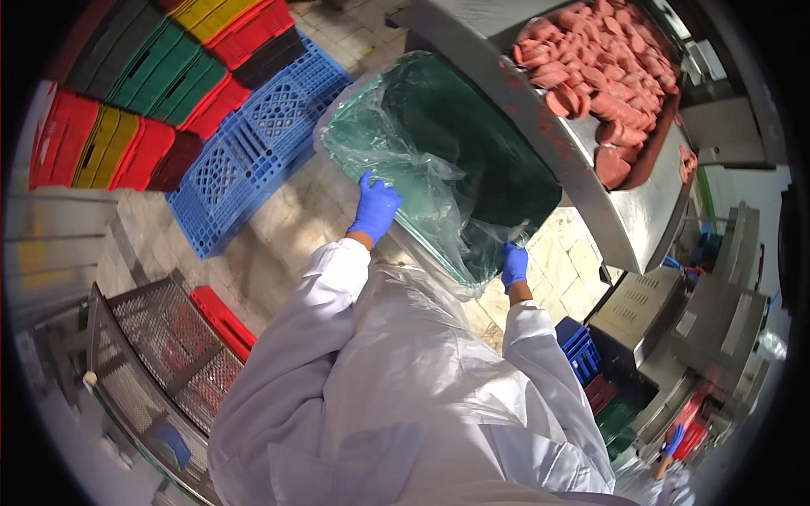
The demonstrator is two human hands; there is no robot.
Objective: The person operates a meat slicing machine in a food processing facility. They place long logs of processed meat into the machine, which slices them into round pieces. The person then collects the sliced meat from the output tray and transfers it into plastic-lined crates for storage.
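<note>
Left hand: blue-gloved left hand [374, 208] is clamped on the near left rim of the green crate [472, 143], fingers pinching the clear plastic liner [396, 164] against the edge.
Right hand: gloved right hand [514, 265] is closed around the near right corner of the same crate, plastic bunched under the fingers.
Crate position: held up in the air in front of the chest, tilted, its far edge tucked just under the lip of the steel table [591, 190].
Liner so far: the plastic already covers the inside and drapes over the left and near rims; it looks loose and wrinkled at the left, so I judge the lining mostly done but not smoothed down.
What is left: the crate holds nothing yet, while the pile of pink meat slices [603, 72] lies on the table top, heaped toward its near edge.
Edges: the table's curved steel rim sits touching or just beside the crate's far side; I cannot tell which.
Open room, left: bare tiled floor [278, 228] below the left arm, then the blue crates [253, 143] lying flat and the red, green and yellow stacks [143, 93] beyond.
Open room, right: tight; grey machinery [692, 320] and low coloured crates [591, 363] crowd that side.
Near left: a wire mesh trolley [160, 346] stands close by the elbow.
Elsewhere: another person's blue glove [673, 438] shows at the lower right, well apart.
</note>
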